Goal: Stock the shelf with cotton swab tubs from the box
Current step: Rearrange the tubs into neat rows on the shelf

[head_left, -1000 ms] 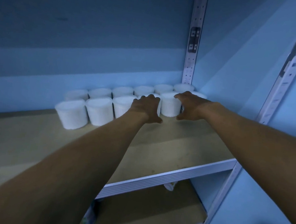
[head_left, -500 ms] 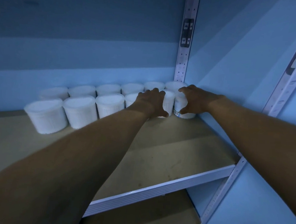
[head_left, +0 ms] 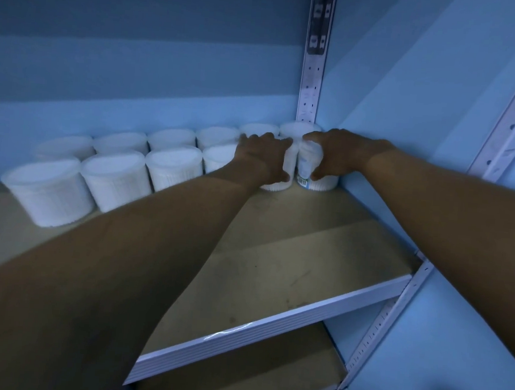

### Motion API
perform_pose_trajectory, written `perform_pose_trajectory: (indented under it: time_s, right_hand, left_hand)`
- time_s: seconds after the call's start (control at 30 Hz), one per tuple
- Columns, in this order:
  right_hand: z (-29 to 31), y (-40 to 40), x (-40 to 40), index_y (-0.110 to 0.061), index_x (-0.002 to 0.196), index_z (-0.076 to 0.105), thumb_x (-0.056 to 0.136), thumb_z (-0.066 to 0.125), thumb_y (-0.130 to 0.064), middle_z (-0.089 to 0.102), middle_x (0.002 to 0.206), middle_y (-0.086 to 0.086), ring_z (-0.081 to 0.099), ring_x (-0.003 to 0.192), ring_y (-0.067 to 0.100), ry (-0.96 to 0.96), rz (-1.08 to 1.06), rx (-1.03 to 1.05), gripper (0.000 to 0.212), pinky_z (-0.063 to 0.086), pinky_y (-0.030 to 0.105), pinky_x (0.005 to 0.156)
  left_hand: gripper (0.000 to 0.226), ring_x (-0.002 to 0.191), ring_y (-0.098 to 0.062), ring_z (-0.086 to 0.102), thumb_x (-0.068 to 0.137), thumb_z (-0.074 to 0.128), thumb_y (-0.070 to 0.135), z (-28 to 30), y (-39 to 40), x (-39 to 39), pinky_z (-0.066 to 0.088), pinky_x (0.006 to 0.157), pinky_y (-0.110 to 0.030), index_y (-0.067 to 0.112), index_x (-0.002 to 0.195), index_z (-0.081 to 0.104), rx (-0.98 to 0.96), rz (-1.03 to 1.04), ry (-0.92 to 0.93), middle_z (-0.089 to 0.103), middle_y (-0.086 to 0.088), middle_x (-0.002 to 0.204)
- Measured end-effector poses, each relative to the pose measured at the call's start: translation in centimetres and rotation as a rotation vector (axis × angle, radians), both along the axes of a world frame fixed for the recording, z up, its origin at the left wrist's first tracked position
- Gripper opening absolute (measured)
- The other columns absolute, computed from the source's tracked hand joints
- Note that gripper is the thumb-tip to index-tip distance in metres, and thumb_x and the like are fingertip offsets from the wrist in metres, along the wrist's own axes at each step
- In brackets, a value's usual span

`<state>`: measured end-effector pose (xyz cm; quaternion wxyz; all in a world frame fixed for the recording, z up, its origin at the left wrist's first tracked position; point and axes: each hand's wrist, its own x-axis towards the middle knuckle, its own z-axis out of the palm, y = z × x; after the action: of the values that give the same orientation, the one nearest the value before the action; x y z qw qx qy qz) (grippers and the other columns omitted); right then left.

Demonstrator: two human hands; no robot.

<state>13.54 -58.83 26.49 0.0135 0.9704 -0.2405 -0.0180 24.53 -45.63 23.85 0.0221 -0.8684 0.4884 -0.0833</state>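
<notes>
- Two rows of white cotton swab tubs (head_left: 172,170) at back of shelf (head_left: 291,258), against blue back wall (head_left: 136,73); front row just ahead of rear row, tubs side by side, upright.
- Translucent white walls, flat white lids; packed white inside, single swabs too blurred to tell.
- Front-left tub (head_left: 49,192) at left end of front row, faint print on side, unreadable.
- Left hand (head_left: 265,158) curled round front-row tub (head_left: 281,181), fingers over top and side, tub bottom on shelf board.
- Right hand (head_left: 335,154) curled round corner tub (head_left: 318,180), thumb on near side, fingers over top; tub upright on shelf, just beside blue side wall (head_left: 423,115).
- Corner tub with blue-and-white label and barcode low on near face; touching or nearly touching left hand's tub, cannot tell which.
- Rear-corner tub (head_left: 297,129) behind both hands, next to perforated metal upright (head_left: 311,86).
- Shelf board tan, scuffed, white front edge; lower shelf (head_left: 253,374) visible underneath.
- Second perforated upright (head_left: 508,121) at front right.
</notes>
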Motion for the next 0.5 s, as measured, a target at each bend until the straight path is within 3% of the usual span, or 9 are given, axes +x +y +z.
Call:
perform_pose_trajectory:
  time_s: [0.17, 0.37, 0.5]
  right_hand:
    - [0.6, 0.3, -0.3, -0.031, 0.152, 0.030, 0.068, 0.086, -0.044, 0.050, 0.142, 0.012, 0.052, 0.127, 0.032, 0.013, -0.011, -0.008, 0.102, 0.046, 0.043, 0.103]
    - [0.9, 0.9, -1.2, -0.031, 0.152, 0.029, 0.069, 0.087, -0.042, 0.050, 0.141, 0.012, 0.052, 0.126, 0.031, 0.037, -0.010, -0.004, 0.102, 0.047, 0.043, 0.103]
    - [1.3, 1.6, -1.9, -0.031, 0.152, 0.029, 0.068, 0.087, -0.043, 0.051, 0.139, 0.012, 0.054, 0.123, 0.031, 0.061, 0.005, -0.024, 0.104, 0.048, 0.042, 0.101]
  left_hand:
    - [0.084, 0.134, -0.030, 0.047, 0.084, 0.061, 0.065, 1.1, 0.0, -0.1, 0.035, 0.111, -0.050, 0.032, 0.154, 0.029, 0.075, -0.023, -0.093, 0.047, -0.006, 0.149]
    - [0.079, 0.135, -0.029, 0.047, 0.086, 0.057, 0.067, 1.8, 0.4, -0.8, 0.024, 0.116, -0.054, 0.030, 0.152, 0.035, 0.143, -0.031, -0.158, 0.049, -0.006, 0.149]
    - [0.072, 0.132, -0.029, 0.049, 0.089, 0.056, 0.063, 2.5, 1.0, -1.5, 0.029, 0.114, -0.050, 0.029, 0.150, 0.039, 0.163, -0.029, -0.168, 0.051, -0.006, 0.145]
